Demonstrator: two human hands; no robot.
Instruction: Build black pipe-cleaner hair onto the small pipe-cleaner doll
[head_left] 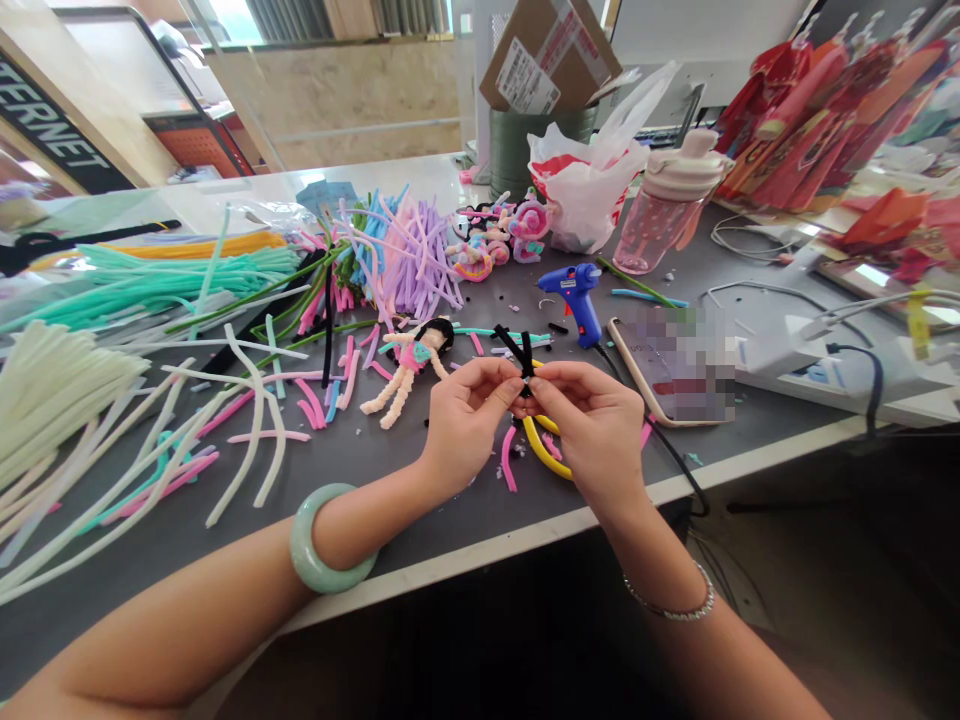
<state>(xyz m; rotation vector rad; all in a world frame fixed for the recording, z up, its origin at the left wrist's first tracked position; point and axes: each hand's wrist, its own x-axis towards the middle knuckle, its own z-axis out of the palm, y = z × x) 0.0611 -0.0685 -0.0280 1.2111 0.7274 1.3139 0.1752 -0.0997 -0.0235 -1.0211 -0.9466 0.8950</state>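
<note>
Both my hands meet over the grey table's front edge. My left hand (pixel 463 420) and my right hand (pixel 592 425) pinch a short black pipe cleaner (pixel 519 352) between their fingertips; its two ends stick up in a V. Yellow-handled scissors (pixel 541 446) lie on the table under my right hand. A small pipe-cleaner doll (pixel 411 362) with black hair lies just behind my left hand. A jade bangle is on my left wrist, a silver bracelet on my right.
Piles of pipe cleaners, mint (pixel 150 280), cream (pixel 52 390) and lilac (pixel 420 255), cover the left of the grey table (pixel 450 520). A blue glue gun (pixel 576 298), a phone (pixel 660 370), a pink bottle (pixel 667 205), a plastic bag (pixel 592 185) and a power strip (pixel 825 365) sit to the right.
</note>
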